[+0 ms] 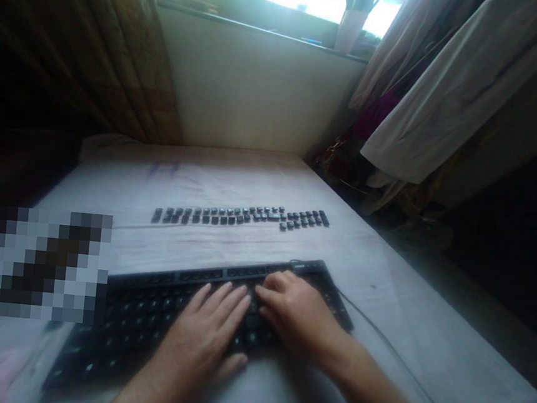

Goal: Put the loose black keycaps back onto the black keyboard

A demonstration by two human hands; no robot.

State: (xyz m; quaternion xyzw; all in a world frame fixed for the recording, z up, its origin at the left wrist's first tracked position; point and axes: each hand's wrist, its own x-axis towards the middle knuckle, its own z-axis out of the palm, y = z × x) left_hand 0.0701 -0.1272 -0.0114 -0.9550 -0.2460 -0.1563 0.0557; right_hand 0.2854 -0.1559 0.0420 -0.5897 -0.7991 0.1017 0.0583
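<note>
A black computer keyboard (145,316) lies at a slant on the pale sheet in front of me. My left hand (210,325) rests flat over its middle keys, fingers stretched out and thumb spread near the front edge. To the right of it, my right hand (294,307) bends over the keyboard with curled fingers, thumb and index fingertip close together. Whatever they hold, if anything, is hidden. Behind the keyboard, loose black keycaps (220,216) are laid out in rows on the sheet.
The keyboard's cable (392,347) runs off to the right front. A blurred-out patch (47,263) covers something dark at the left. Clothes (427,109) hang on the right, a curtain (134,64) on the left. A wall (254,93) with a window stands behind the sheet (233,176).
</note>
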